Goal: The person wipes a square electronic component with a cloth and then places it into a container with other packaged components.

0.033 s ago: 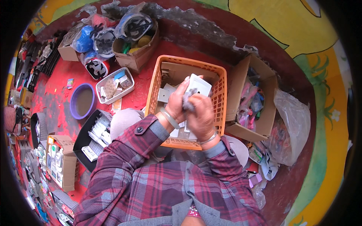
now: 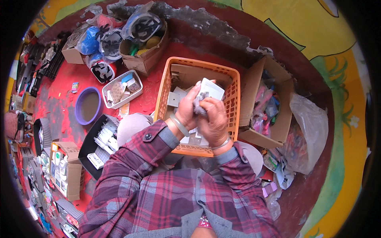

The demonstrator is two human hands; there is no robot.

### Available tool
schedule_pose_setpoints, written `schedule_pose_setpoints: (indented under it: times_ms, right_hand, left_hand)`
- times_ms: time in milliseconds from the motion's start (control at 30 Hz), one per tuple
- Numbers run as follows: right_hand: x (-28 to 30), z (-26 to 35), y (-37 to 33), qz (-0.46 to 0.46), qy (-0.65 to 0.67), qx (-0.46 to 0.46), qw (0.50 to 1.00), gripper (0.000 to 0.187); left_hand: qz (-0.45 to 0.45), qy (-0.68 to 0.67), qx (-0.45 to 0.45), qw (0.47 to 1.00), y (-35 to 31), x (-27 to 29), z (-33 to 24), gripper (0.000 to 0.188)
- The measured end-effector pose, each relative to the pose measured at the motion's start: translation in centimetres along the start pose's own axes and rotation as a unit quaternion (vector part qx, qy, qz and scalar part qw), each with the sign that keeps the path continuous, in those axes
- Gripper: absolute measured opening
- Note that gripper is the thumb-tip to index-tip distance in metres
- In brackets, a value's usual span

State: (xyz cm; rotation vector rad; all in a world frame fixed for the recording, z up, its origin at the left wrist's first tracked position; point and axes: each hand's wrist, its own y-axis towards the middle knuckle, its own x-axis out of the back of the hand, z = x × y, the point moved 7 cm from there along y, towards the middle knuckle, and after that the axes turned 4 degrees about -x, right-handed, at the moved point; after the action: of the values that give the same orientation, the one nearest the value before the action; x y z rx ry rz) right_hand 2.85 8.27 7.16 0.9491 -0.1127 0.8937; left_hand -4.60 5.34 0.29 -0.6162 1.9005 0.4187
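Observation:
Above an orange plastic basket (image 2: 237, 93), my left hand (image 2: 185, 109) is closed on a white square plate (image 2: 213, 89), which sticks out beyond the fingers. My right hand (image 2: 214, 125) grips a crumpled grey rag (image 2: 200, 105) close against the plate's near edge. Both hands are side by side and almost touch. Inside the basket lie several white square pieces (image 2: 173, 99) and brown cardboard, partly hidden by my hands. The plate's exact kind does not show.
Right of the basket stands a cardboard box (image 2: 282, 85) of plastic-wrapped goods. To the left are a white basket (image 2: 137, 93) of small boxes, a purple basin (image 2: 76, 107) of murky water and a black tray (image 2: 88, 144) of white items. Behind them, a cardboard box (image 2: 145, 63) holds wrapped goods.
The white plate is tilted slightly differently, and the right hand with the rag has shifted a little. Everything else stays as it was, apart from a slight shift of the whole view.

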Motion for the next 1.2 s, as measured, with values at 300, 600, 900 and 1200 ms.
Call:
schedule_pose_setpoints:
  times_ms: [300, 600, 900, 1200]
  right_hand:
    - [0.3, -0.2, -0.1, -0.005, -0.034, -0.007, 0.999, 0.033]
    - [1.0, -1.9, 0.2, -0.016, -0.031, 0.000, 0.999, 0.032]
    - [2.0, -3.0, 0.9, -0.052, -0.052, -0.067, 0.995, 0.027]
    - [2.4, -4.6, 0.5, -0.074, -0.035, -0.074, 0.994, 0.026]
  left_hand:
    - [0.004, 0.013, -0.005, 1.000, -0.1, -0.7, 0.2, 0.042]
    - [-0.007, -0.002, -0.025, 1.000, 0.4, -0.6, 0.3, 0.044]
    - [-0.009, 0.000, -0.002, 1.000, 0.2, -1.0, 0.8, 0.043]
    - [-0.028, 0.014, -0.027, 0.999, 0.4, -0.5, 0.8, 0.044]
